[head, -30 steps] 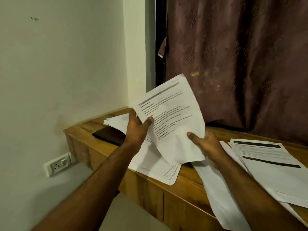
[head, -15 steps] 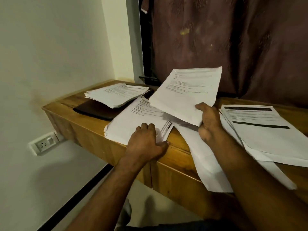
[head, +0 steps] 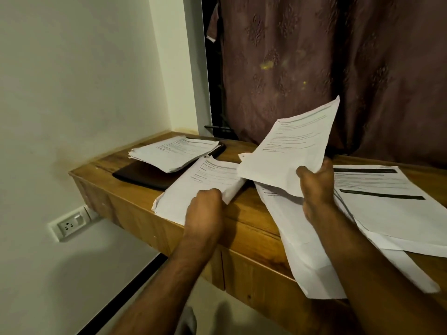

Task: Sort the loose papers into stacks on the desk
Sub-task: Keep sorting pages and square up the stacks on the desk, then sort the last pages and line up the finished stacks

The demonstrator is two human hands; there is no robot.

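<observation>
My left hand [head: 205,209] had its grip closed on the near edge of a paper stack [head: 200,187] on the surface [head: 251,213], while my right hand [head: 316,187] pinched a raised sheaf [head: 287,151] above more loose papers [head: 387,204].

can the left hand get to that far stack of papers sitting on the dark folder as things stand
Probably not yet. The left hand grips the near stack, so it is occupied. The way to the far stack on the dark folder looks free otherwise.
</observation>
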